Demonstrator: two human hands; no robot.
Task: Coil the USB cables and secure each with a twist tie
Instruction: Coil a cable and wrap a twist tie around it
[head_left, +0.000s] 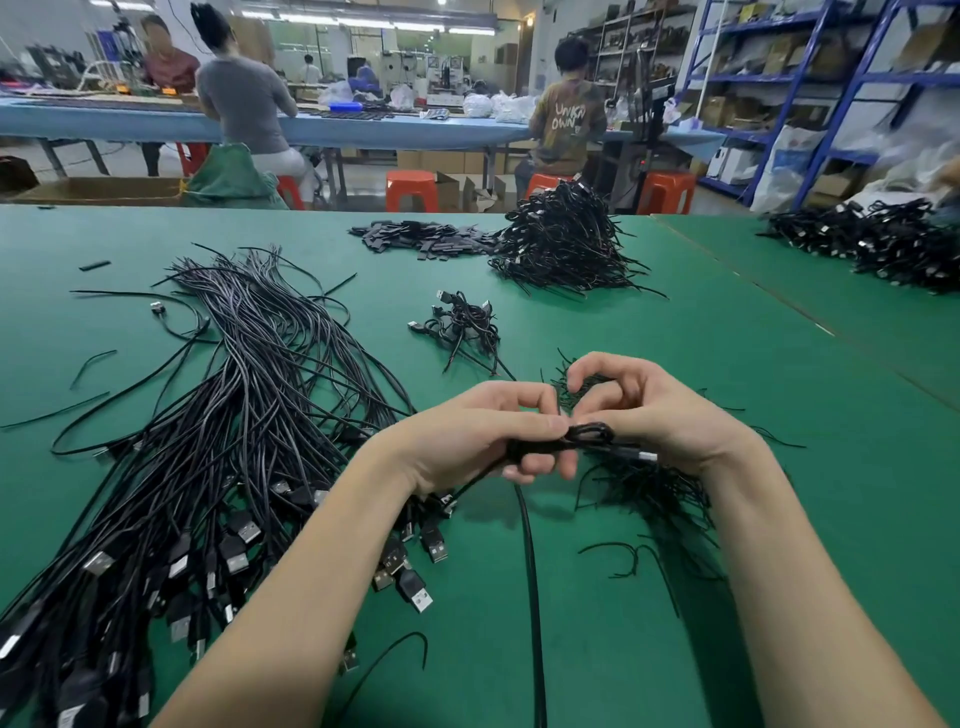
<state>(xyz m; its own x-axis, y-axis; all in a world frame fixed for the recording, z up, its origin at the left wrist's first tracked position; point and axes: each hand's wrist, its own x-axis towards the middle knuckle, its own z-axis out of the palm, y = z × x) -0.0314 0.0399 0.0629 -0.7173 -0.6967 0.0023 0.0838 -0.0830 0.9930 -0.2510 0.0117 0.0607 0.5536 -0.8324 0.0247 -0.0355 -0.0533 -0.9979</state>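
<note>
My left hand (483, 441) and my right hand (654, 410) meet above the green table (779, 415), both pinching one coiled black USB cable (589, 436). Its silver plug (647, 457) sticks out to the right under my right hand, and a loose length of cable (530, 571) hangs down toward me. My right thumb and forefinger are pinched just above the coil; whether a twist tie is between them I cannot tell. A heap of thin black twist ties (654, 493) lies under my right wrist. A large fan of uncoiled USB cables (218, 441) spreads on the left.
A small bunch of coiled cables (462, 322) lies ahead of my hands. Farther back is a big pile of finished cables (566, 244) and flat black pieces (421, 239). Another cable pile (883, 244) sits at the right. People work at a blue bench beyond.
</note>
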